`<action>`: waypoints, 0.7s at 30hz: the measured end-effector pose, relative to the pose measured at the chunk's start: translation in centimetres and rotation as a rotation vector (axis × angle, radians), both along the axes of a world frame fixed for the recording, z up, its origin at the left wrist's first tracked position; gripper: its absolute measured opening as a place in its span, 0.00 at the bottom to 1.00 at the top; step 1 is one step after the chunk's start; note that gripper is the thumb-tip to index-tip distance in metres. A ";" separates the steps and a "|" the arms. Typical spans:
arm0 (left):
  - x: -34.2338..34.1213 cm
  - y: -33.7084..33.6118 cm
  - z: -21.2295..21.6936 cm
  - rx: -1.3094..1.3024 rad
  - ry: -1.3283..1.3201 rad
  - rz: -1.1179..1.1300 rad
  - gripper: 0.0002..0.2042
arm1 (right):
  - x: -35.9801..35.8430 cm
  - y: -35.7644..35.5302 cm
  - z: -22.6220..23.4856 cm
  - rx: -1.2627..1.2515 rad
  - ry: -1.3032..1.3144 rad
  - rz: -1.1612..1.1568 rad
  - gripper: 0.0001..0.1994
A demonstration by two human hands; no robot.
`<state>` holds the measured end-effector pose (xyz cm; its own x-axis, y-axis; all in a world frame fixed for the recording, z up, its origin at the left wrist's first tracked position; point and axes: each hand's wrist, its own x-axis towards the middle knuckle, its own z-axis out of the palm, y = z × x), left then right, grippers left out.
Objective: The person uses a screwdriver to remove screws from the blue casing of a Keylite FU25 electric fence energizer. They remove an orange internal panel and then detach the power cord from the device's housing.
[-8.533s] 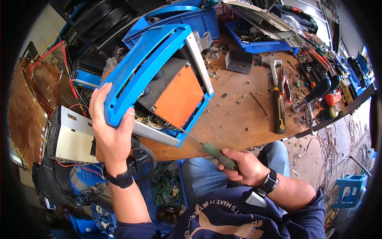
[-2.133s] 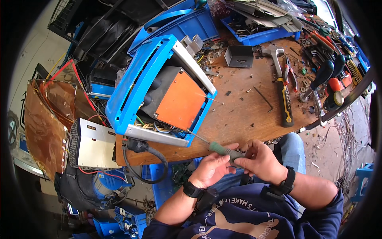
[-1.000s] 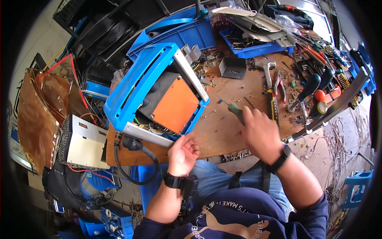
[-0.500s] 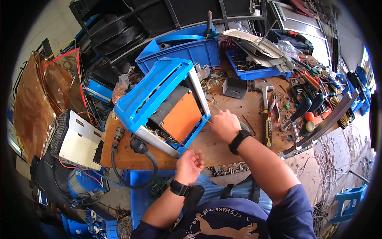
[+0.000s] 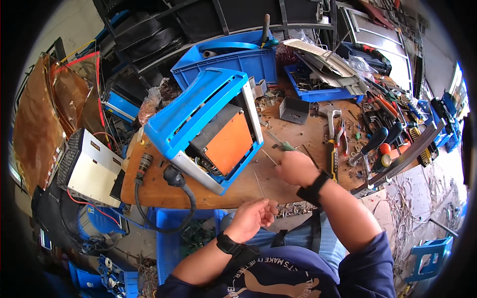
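Note:
A blue-framed equipment housing (image 5: 198,111) with metal side rails stands tilted on the wooden bench. Inside it sits a dark box with an orange panel (image 5: 229,147). My right hand (image 5: 298,170) is closed on a thin light rod (image 5: 269,157) that points toward the housing, a little apart from it. My left hand (image 5: 254,217) is closed at the bench's front edge, pinching another thin rod (image 5: 260,185) that sticks up from the fingertips. What kind of rods these are is too fine to make out. Beyond my right hand lies a slim tool with a green part (image 5: 286,146).
A hammer (image 5: 331,144) and red-handled pliers (image 5: 341,135) lie to the right, near many other hand tools. A black bracket (image 5: 294,110) and blue crates (image 5: 233,62) are behind. A thick black cable (image 5: 191,203) loops off the left edge above a blue bin (image 5: 166,248).
Both hands have drawn away from the housing's lower right corner, toward the right. Each now shows a thin rod clear of the frame. The view has shifted slightly.

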<state>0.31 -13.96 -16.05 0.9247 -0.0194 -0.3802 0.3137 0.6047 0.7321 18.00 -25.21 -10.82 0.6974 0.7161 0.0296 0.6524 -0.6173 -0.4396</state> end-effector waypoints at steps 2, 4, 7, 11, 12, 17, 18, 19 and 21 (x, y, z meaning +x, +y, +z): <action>0.3 -0.2 1.0 0.078 -0.064 0.012 0.14 | -0.3 -2.0 0.4 0.200 0.420 -0.010 0.11; 0.8 -0.4 1.7 0.224 -0.095 0.006 0.14 | -1.5 -3.2 -0.7 0.434 0.618 -0.021 0.14; 1.2 -0.8 1.8 0.457 -0.173 -0.040 0.13 | -3.8 -3.5 -1.0 0.600 0.769 0.003 0.15; 1.4 -1.0 2.2 0.690 -0.246 -0.121 0.13 | -5.3 -3.5 0.3 0.718 1.028 0.031 0.15; 1.5 -1.4 2.4 0.697 -0.247 -0.114 0.13 | -5.4 -3.5 0.2 0.708 1.039 0.020 0.15; 1.8 -1.9 3.6 0.689 -0.165 -0.151 0.10 | -4.4 -3.6 0.1 0.548 0.824 -0.121 0.12; 1.5 -1.7 4.5 0.839 -0.205 -0.156 0.09 | -3.3 -3.5 0.0 0.549 0.715 -0.121 0.12; 1.2 -1.6 5.5 0.988 -0.250 -0.170 0.10 | -1.5 -3.4 -0.3 0.551 0.602 -0.132 0.12; -0.4 -0.7 9.0 1.276 -0.465 -0.010 0.11 | 1.8 -3.1 1.0 0.465 0.406 -0.149 0.13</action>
